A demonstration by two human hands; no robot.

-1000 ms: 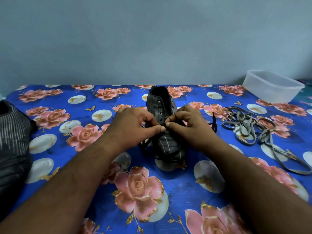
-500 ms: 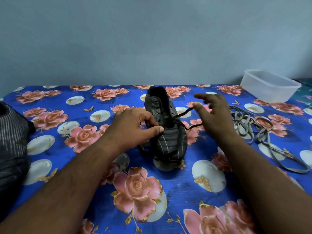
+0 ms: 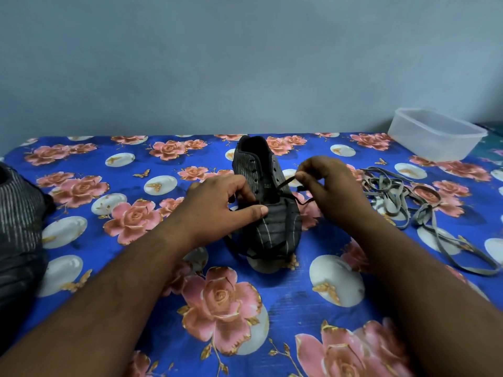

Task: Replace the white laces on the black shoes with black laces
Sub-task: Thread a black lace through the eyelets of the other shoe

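The black striped fabric shoe [image 3: 268, 210] sits mid-cloth on the blue rose-printed sheet [image 3: 285, 303], toe toward you. Your left hand [image 3: 217, 202] grips its left side, thumb pressed across the vamp. At two o'clock from the toe, your right hand [image 3: 329, 186] pinches the thin black lace [image 3: 285, 183] coming from an eyelet. Farther, at three o'clock, lie loose grey-white flat laces [image 3: 392, 197]; beyond, a clear plastic tub [image 3: 435, 137].

Striped black shoe [image 3: 268, 213], toe nearest, partly threaded with black lace [image 3: 285, 183]; pale laces [image 3: 402, 202] piled rightward.
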